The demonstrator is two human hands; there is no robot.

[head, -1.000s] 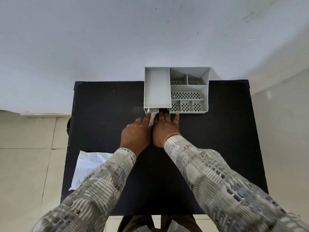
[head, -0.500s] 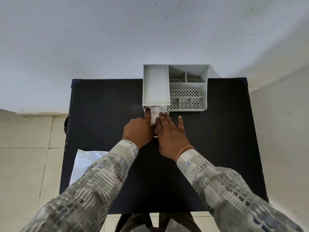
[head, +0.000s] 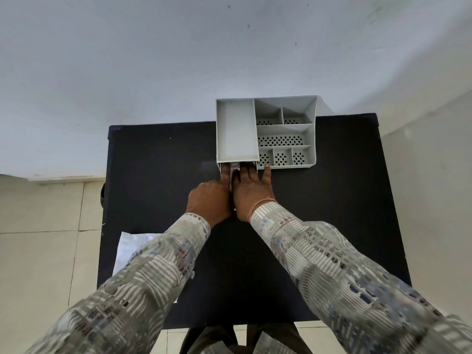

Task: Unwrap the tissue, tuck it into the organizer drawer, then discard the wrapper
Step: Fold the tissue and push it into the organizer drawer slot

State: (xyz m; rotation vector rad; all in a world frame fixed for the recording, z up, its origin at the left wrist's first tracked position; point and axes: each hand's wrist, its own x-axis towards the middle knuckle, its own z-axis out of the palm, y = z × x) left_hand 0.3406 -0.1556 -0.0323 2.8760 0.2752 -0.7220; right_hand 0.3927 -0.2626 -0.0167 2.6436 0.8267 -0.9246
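Note:
The grey organizer stands at the far edge of the black table. Its drawer is pulled out a little below the left compartment. A strip of white tissue shows in the drawer between my hands. My left hand is curled, its forefinger stretched out along the tissue's left side; whether it grips anything is hidden. My right hand lies flat over the drawer with fingers spread, fingertips at the organizer's front. The white wrapper lies at the table's near left, partly under my left sleeve.
The organizer's right side has several perforated compartments, all bare. A white wall rises just behind the table. Tiled floor lies to the left of the table and a pale wall to the right.
Both hands have moved forward toward the organizer. Less of the tissue and drawer shows than half a second ago. The wrapper has not moved.

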